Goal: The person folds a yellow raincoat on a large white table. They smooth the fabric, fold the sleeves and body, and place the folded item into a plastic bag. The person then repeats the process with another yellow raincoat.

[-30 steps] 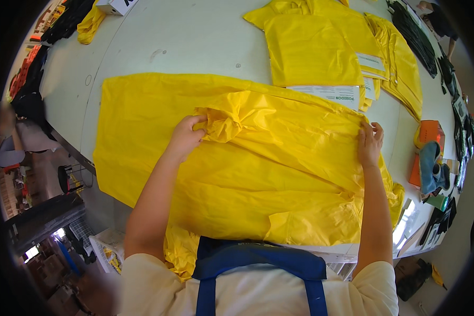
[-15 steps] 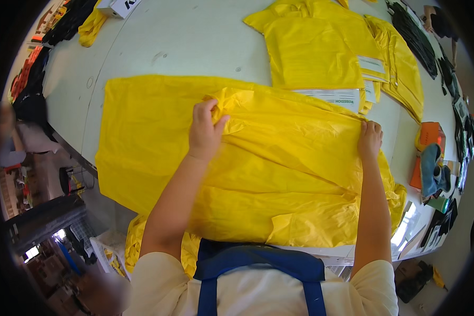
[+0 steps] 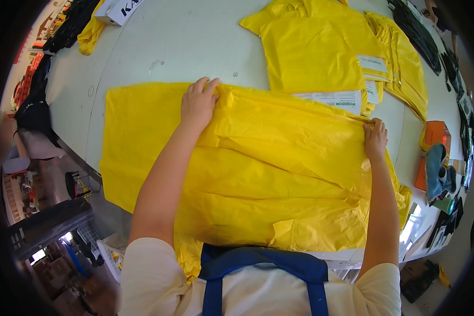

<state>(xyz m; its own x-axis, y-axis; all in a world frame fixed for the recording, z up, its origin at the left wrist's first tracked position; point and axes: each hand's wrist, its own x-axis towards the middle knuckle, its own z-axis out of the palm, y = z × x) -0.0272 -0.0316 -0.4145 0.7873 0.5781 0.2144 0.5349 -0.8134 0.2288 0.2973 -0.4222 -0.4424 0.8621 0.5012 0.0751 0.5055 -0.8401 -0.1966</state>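
A large yellow rain garment lies spread across the table in front of me, creased, with a folded layer on its upper side. At its far edge, left of the middle, my left hand is closed on the edge of that folded layer. My right hand pinches the garment's far right corner, thumb and fingers together. Part of the near side drapes over the table's front edge by my waist. Beyond the right half rests a pile of folded yellow garments, with white printed sheets showing from under them.
The pale table curves away on both sides. To the right stand an orange box and a blue-grey cloth. Dark garments lie far right. A white box and yellow cloth are far left. Another person sits left.
My left hand has moved away from me and slightly left, drawing the crumpled folded layer out to the far edge. My right hand stays at the right corner.
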